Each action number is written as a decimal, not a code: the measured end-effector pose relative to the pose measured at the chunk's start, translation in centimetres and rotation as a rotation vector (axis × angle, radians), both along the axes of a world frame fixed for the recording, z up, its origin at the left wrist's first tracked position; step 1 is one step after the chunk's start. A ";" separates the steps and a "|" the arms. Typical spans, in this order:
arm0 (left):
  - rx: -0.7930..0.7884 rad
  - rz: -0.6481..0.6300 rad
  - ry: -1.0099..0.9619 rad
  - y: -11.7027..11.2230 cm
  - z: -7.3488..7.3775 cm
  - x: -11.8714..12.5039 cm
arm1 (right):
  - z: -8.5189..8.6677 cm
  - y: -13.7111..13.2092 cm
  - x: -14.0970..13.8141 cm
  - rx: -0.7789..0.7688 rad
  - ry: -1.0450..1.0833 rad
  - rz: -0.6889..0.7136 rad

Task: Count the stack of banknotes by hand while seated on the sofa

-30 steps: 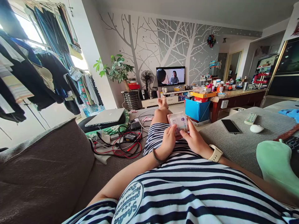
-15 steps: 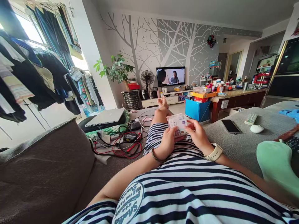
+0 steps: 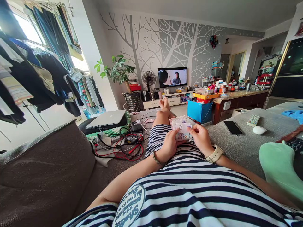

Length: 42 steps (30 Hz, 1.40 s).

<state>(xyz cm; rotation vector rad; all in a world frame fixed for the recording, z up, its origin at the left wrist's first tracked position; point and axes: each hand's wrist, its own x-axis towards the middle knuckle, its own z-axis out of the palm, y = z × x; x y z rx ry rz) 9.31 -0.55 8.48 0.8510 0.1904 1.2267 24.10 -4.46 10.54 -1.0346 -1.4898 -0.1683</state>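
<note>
A small stack of banknotes is held over my lap, above my striped dress. My left hand, with a bracelet at the wrist, is closed round the stack's lower left side. My right hand, with a pale watch on the wrist, pinches the front note by its right edge; that note shows a "5". My legs stretch out ahead along the sofa toward the television.
A closed laptop and a tangle of red and black cables lie to my left. A phone, a remote and a white mouse rest on the grey sofa to my right, near a green cushion. Clothes hang at the left.
The notes have tilted down toward my lap, and my right hand has shifted from behind the stack to pinching the front note, which has slid lower.
</note>
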 end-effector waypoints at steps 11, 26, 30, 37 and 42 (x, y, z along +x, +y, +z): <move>-0.100 -0.001 -0.067 0.0 0.3 0.0 | -0.3 0.0 -0.1 0.071 0.034 -0.015; -0.055 -0.026 -0.096 0.4 0.2 0.0 | -0.3 -1.3 -0.8 0.076 -0.069 0.092; -0.037 -0.022 -0.131 1.0 -0.1 0.6 | -0.2 -1.3 -0.7 0.061 -0.040 0.136; 0.079 -0.035 -0.167 1.7 -0.7 1.1 | 0.0 0.3 0.1 0.000 0.121 0.158; 0.113 -0.042 -0.174 1.7 -0.9 1.0 | -0.1 0.3 0.2 -0.030 0.079 0.139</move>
